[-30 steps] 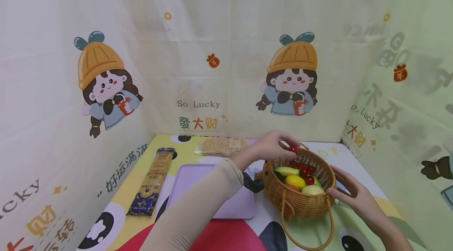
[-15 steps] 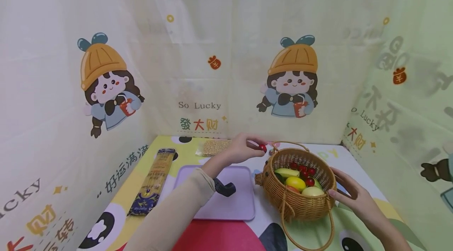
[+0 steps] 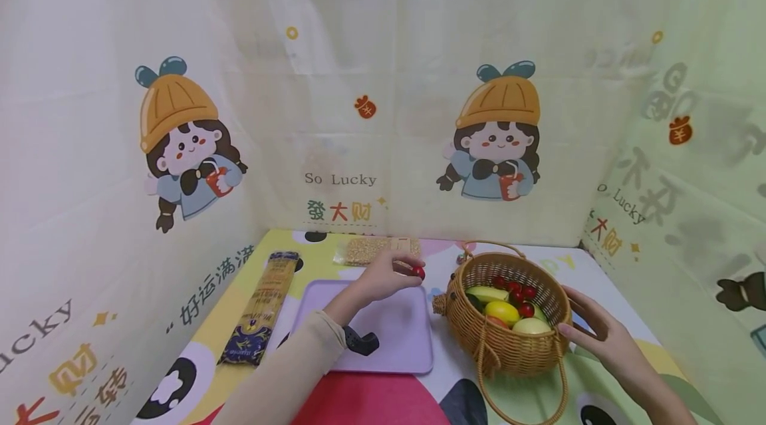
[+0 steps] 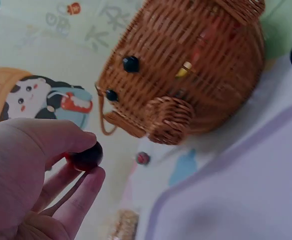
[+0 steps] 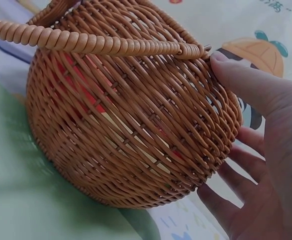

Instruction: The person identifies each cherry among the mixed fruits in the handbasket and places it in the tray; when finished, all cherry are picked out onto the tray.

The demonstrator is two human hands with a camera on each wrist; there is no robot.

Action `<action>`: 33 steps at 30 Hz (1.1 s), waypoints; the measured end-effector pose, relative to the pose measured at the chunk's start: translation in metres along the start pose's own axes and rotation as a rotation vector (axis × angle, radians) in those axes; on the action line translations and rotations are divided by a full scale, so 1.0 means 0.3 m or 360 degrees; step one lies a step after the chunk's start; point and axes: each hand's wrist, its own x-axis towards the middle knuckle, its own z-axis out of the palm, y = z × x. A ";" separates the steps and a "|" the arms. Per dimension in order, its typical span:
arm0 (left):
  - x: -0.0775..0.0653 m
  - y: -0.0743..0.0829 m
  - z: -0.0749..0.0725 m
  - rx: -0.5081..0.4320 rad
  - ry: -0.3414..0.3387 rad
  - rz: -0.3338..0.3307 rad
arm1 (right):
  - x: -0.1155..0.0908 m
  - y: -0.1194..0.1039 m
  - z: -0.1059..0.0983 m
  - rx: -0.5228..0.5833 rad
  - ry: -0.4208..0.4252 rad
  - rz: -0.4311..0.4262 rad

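The left hand (image 3: 378, 280) pinches a small red fruit (image 3: 419, 273) between the thumb and the fingertips. In my opinion this pinch should be light but firm, because a round, smooth thing may easily jump out when it is pressed off its middle. When it must be put down, it would be wise to bring it low first, so that it does not roll.

The right hand (image 3: 606, 330) grasps nothing; its loosely spread fingers touch the right side of the basket (image 3: 517, 353), the thumb being at the rim. A soft touch seems enough for steadying it.

The fruit lies at the very tips, not deep in the palm, and its outer side is uncovered. It appears near the far right corner of the tray (image 3: 402, 328), to the left of the basket; its exact height I cannot tell.
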 end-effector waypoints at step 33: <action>-0.058 -0.329 0.122 0.0152 0.0239 0.0083 | -0.002 0.017 0.026 0.0147 0.0047 0.0033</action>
